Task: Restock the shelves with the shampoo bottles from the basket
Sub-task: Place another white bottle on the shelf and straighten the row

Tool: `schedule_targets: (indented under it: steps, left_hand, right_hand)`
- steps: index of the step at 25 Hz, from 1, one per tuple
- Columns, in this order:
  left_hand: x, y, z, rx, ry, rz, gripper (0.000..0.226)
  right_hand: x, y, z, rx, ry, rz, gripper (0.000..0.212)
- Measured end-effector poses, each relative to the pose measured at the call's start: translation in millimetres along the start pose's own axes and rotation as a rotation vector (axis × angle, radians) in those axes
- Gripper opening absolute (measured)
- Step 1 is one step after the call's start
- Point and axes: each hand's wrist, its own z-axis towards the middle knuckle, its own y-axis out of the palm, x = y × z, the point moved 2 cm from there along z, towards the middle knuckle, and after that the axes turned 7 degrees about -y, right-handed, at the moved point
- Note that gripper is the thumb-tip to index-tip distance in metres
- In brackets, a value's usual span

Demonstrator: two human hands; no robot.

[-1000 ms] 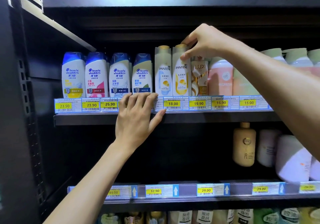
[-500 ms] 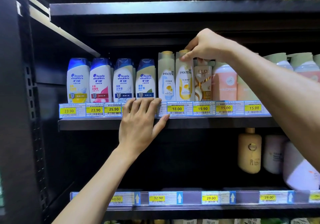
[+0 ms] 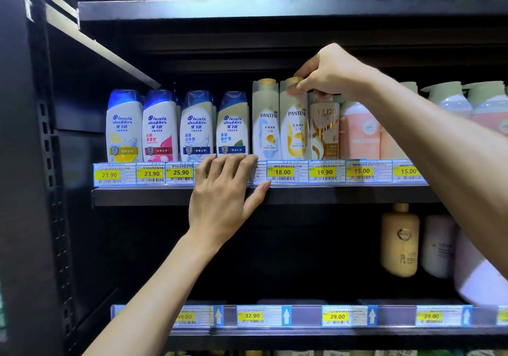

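— Hands first: what is the right hand (image 3: 332, 75) doing?
— Its arm enters from three o'clock. The hand pinches the gold cap of a tall white-and-yellow plastic Pantene shampoo bottle (image 3: 294, 135), thumb and fingers curled round the top.
— Where does that bottle stand?
— Upright at the front of the upper black metal shelf (image 3: 330, 195), near the view's centre.
— And the left hand (image 3: 222, 201)?
— Its arm slants up from seven o'clock. The four fingers are pressed together and lie flat on the clear plastic price strip (image 3: 283, 173) along that shelf's front. The thumb is spread toward three o'clock. It holds nothing.
— What stands beside the held bottle?
— Four white Head & Shoulders bottles with blue caps (image 3: 159, 127) form a row at its nine o'clock. Between them and it, touching it, is a white-and-blue Pantene bottle (image 3: 265, 133). Just beside it at three o'clock stands a gold-and-white Lux bottle (image 3: 325, 133), then pink bottles (image 3: 358, 133).
— Below?
— At four o'clock, a tan bottle (image 3: 400, 243) stands upright on the lower shelf (image 3: 302, 337).
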Motion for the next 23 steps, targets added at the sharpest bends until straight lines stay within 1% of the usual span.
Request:
schedule_targets:
  steps: [4, 8, 14, 18, 23]
  left_hand:
    - [0.1, 0.5, 0.0, 0.015, 0.000, 0.003, 0.054]
    - [-0.2, 0.5, 0.0, 0.012, 0.001, -0.001, 0.053]
    - [0.2, 1.3, -0.1, 0.002, -0.002, 0.001, 0.053]
    - [-0.5, 1.4, 0.1, 0.000, -0.001, -0.001, 0.052]
    - [-0.3, 2.6, -0.6, 0.002, 0.000, -0.004, 0.051]
  right_hand:
    - [-1.6, -3.2, 0.2, -0.038, -0.046, -0.047, 0.039]
    - [-0.4, -4.0, 2.1, -0.045, -0.057, -0.095, 0.040]
    - [5.0, -5.2, 2.9, -0.057, -0.050, -0.090, 0.032]
    - [4.4, -4.0, 4.8, -0.071, -0.040, -0.125, 0.034]
    - [1.5, -4.0, 6.6, -0.051, -0.036, -0.147, 0.030]
